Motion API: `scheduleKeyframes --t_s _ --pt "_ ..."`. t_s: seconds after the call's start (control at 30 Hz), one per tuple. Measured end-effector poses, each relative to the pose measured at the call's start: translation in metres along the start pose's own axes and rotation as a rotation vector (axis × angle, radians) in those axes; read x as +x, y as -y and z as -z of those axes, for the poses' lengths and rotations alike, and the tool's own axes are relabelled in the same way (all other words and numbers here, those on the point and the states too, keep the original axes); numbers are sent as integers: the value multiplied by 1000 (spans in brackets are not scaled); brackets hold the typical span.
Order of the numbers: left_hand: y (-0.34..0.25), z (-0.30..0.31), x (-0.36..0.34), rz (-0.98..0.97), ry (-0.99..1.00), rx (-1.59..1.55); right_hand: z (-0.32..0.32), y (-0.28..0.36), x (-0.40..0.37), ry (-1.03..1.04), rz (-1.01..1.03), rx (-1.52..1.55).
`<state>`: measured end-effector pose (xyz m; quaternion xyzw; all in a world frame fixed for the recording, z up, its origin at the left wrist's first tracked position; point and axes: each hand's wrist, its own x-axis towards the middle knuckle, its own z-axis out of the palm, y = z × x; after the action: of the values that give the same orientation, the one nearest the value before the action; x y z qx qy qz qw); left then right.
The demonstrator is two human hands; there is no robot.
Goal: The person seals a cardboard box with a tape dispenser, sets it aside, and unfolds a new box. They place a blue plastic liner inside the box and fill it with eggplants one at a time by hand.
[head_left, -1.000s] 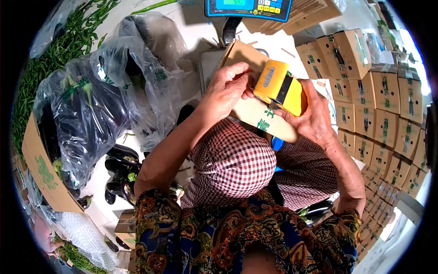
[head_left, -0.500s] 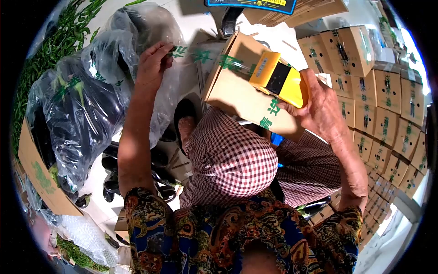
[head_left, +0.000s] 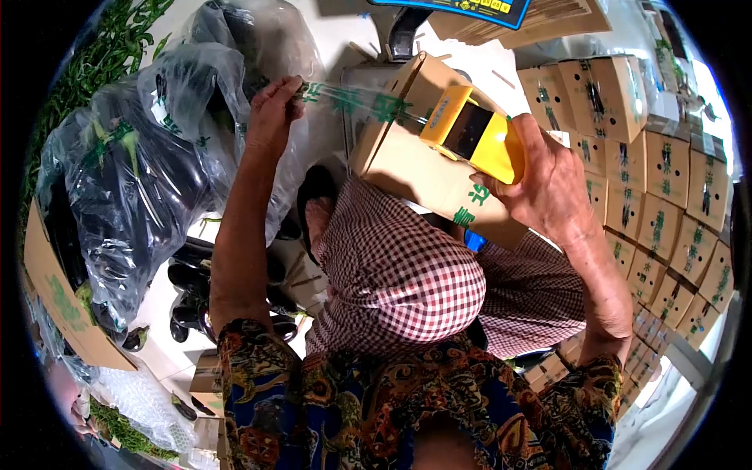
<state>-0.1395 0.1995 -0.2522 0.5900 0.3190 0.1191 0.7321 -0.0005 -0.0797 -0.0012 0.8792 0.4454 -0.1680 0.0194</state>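
Note:
A cardboard box (head_left: 392,164) with green print lies tilted in front of my knees. Over its top, my right hand (head_left: 548,176) grips a yellow tape dispenser (head_left: 507,149) with a black band. Clear tape with green characters (head_left: 352,100) stretches from the dispenser, past the box's left edge, to my left hand (head_left: 274,113). The fingers of my left hand pinch the tape's free end, in the air left of the box.
Clear plastic bags of eggplants (head_left: 141,188) fill the left, with green peppers (head_left: 102,55) behind. Loose eggplants (head_left: 188,278) lie on the floor. Stacked cartons (head_left: 666,219) stand at right. A blue-edged scale display (head_left: 470,9) is at the top.
My left hand has moved slightly right, still with the tape end. The dispenser has shifted a little left over the box, and the tape between them is shorter.

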Motion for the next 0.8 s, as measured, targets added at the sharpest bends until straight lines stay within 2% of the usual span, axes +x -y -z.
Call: scheduleKeyframes --t_s 0.1,0.17,0.23,0.33,0.4,0.47,0.5,0.57,0.63,0.67,0.7,0.77,0.8 --pt "-4 1 -2 -81 -37 48 2 5 4 -49 25 -25" --pt "-3 -3 -3 -84 -31 28 1 7 4 -12 12 -69" --pt "2 -7 -3 -3 3 -52 -1 4 7 -1 9 -87" --pt "30 -16 4 -6 52 -33 -14 -4 16 -46 68 -80" --pt "54 -31 6 6 29 -88 -20 -7 16 -58 77 -75" --pt "53 -49 3 45 6 -154 -20 -6 16 -72 74 -68" --pt "53 -57 2 66 -11 -142 -20 -5 16 -99 91 -65" --pt "89 -66 13 -264 -44 118 -23 -4 17 -148 127 -50" --pt "81 -77 2 -239 41 -73 -23 -5 16 -104 84 -55" --pt "72 -81 -4 -32 84 -62 -23 -4 17 -103 82 -56" --pt "74 -87 -5 -49 58 19 -22 -3 17 -100 77 -58" --pt "76 -93 -5 -207 52 158 -22 0 19 -124 81 -33" --pt "69 -93 -6 -176 74 242 -23 0 19 -129 85 -25"
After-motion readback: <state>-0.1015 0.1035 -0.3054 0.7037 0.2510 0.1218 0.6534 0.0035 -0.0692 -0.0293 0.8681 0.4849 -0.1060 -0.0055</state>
